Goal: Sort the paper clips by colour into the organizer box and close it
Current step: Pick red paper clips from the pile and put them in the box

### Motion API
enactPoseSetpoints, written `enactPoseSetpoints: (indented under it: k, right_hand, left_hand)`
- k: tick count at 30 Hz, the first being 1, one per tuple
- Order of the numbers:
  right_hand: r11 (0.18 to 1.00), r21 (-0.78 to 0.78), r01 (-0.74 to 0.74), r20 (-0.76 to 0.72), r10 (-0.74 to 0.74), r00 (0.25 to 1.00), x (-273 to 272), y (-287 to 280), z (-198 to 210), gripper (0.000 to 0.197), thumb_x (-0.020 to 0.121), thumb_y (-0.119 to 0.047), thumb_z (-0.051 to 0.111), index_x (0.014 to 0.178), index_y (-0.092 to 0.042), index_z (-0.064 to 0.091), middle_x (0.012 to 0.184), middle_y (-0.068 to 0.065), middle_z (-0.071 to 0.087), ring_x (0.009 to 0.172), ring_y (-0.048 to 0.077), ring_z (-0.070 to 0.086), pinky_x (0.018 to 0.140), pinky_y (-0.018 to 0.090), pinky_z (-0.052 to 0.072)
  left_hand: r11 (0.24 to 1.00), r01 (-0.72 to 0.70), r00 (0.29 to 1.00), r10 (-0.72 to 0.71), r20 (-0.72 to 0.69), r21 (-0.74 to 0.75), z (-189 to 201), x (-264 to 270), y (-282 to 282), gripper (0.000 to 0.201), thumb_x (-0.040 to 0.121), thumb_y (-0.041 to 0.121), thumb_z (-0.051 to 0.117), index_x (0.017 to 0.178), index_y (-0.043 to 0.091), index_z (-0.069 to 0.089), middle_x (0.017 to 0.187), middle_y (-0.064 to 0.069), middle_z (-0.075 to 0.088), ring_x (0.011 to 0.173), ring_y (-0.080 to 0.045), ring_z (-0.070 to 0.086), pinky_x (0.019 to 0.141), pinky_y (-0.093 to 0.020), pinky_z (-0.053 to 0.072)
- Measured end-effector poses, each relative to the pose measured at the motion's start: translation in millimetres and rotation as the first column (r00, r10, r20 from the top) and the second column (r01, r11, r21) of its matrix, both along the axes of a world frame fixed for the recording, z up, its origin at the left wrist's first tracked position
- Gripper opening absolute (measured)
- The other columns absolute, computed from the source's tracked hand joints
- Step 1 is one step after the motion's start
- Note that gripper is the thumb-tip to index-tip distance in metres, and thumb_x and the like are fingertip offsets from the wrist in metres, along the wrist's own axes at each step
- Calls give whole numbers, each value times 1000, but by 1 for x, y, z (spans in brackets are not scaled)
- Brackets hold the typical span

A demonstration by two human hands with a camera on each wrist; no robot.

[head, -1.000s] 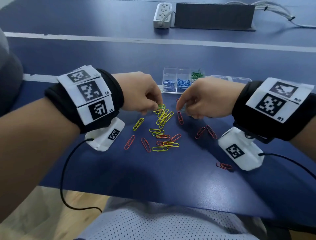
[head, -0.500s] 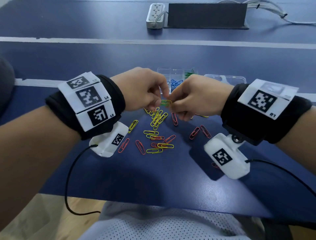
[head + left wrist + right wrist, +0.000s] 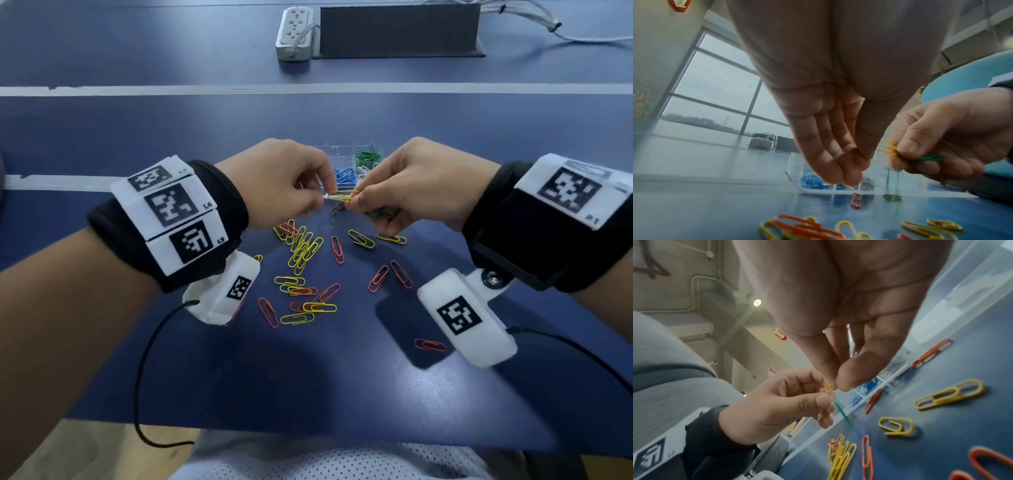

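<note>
Above the table my left hand [image 3: 322, 199] and right hand [image 3: 356, 200] each pinch one end of a yellow paper clip [image 3: 342, 193]. A green clip [image 3: 842, 414] is hooked to it and dangles below. More green clips [image 3: 931, 157] sit in my right hand's fingers. The clear organizer box [image 3: 337, 150] stands just behind the hands, partly hidden, with blue clips [image 3: 344, 174] and green clips [image 3: 368, 156] in separate compartments. Loose yellow clips [image 3: 303, 248] and red clips [image 3: 337, 249] lie scattered on the blue table under and in front of my hands.
A white power strip [image 3: 295, 31], a dark flat block [image 3: 399, 29] and cables [image 3: 534, 17] lie at the far side of the table. One red clip [image 3: 430, 345] lies alone near the right wrist camera. The table's front edge runs close to my lap.
My left hand lifted a tangled clip off the pile. The right hand left the table and joined it. Both now hold the clip higher, with a yellow clip stretched between them.
</note>
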State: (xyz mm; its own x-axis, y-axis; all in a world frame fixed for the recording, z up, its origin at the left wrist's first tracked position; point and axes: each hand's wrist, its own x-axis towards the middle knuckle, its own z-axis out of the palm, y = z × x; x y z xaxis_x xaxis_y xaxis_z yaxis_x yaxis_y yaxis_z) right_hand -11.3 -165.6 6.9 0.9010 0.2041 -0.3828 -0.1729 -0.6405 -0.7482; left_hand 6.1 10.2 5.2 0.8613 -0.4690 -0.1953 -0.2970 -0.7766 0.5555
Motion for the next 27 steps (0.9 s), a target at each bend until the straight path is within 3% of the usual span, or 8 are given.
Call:
enactPoseSetpoints:
  k: [3, 5, 7, 10, 14, 19, 24, 27]
  right_hand:
    - [1000, -8, 21, 33, -20, 999, 0, -4, -4, 18, 81, -14, 68, 84, 2, 73, 61, 9, 59, 55, 19, 59, 59, 28, 59]
    - [999, -51, 5, 56, -2, 998, -1, -5, -4, 18, 82, -17, 68, 83, -1, 74, 58, 6, 60, 55, 18, 61, 63, 28, 60]
    - [991, -132, -28, 71, 38, 997, -1, -6, -3, 20, 82, -19, 66, 79, -1, 72, 58, 5, 61, 54, 15, 62, 68, 28, 59]
    - [928, -360, -99, 111, 148, 983, -2, -8, 1, 21, 82, -25, 62, 71, -10, 71, 55, 2, 65, 49, 9, 56, 72, 25, 51]
    - [825, -545, -150, 126, 258, 958, -5, -11, 9, 13, 79, -27, 65, 83, -20, 76, 52, -3, 60, 60, 16, 57, 79, 31, 55]
    - [855, -511, -87, 171, 200, 965, 2, -17, 14, 10, 81, -23, 65, 83, -21, 75, 63, 4, 69, 55, 9, 58, 80, 29, 55]
    - [901, -433, -20, 166, 102, 981, 19, -22, 18, 25, 82, -8, 59, 93, -23, 75, 80, 8, 75, 74, 14, 68, 92, 33, 53]
    - [909, -416, 29, 201, 60, 978, 32, -21, 18, 32, 82, -4, 56, 99, -25, 74, 83, 7, 74, 83, 19, 69, 92, 33, 53]
  left_hand:
    - [991, -27, 996, 15, -92, -131, 1, -5, -5, 13, 82, 25, 68, 89, 31, 59, 81, 0, 71, 70, -16, 68, 69, -32, 53]
    - [993, -26, 994, 15, -105, -111, 1, -5, -6, 26, 76, 34, 73, 98, 29, 59, 82, 4, 69, 64, -5, 62, 64, -27, 48]
    - [1000, -6, 999, 6, -45, 5, -1, -3, -7, 32, 74, 37, 74, 101, 28, 60, 76, 8, 65, 55, 7, 53, 64, -22, 44]
    - [970, 55, 997, -68, 45, 236, -2, -3, -12, 27, 77, 36, 71, 100, 24, 66, 73, 10, 59, 64, -4, 53, 71, -22, 43]
    - [905, 139, 977, -193, 96, 401, -5, -3, -22, 19, 81, 31, 68, 97, 22, 72, 72, 10, 56, 75, -11, 45, 78, -23, 45]
    - [873, 159, 966, -235, 112, 460, -6, -2, -24, 11, 82, 26, 63, 84, 19, 72, 65, 8, 51, 77, -14, 45, 79, -30, 51]
    - [924, 112, 979, -166, 120, 366, 4, 2, -23, 4, 77, 21, 61, 74, 23, 63, 60, 12, 54, 57, -3, 49, 69, -21, 42]
    - [960, 63, 977, -115, 178, 274, 16, 14, -29, 6, 78, 20, 60, 76, 24, 62, 58, 13, 54, 54, 0, 47, 66, -17, 36]
